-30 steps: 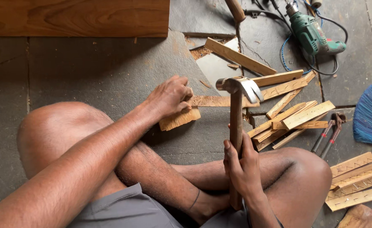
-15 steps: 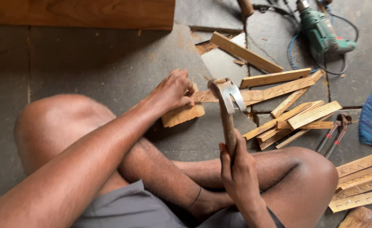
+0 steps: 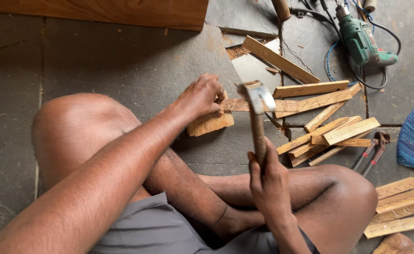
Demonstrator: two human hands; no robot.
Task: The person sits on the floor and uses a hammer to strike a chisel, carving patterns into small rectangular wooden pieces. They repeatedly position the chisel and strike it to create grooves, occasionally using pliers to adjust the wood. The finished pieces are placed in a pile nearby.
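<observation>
No packages, labels, signs or screens in view, only wood and tools

You have even, diffuse daylight over the grey stone floor [image 3: 122,61], bright enough to read surface grain, with no glare or blown highlights. Shadows are soft and short: one pools under your left hand [image 3: 202,96] and the small pale wooden block [image 3: 211,124], another beneath your bent legs. The steel-headed hammer with the wooden handle [image 3: 258,120] is slightly motion-blurred at its head; elsewhere focus holds, with mild wide-angle stretch at the edges.
</observation>
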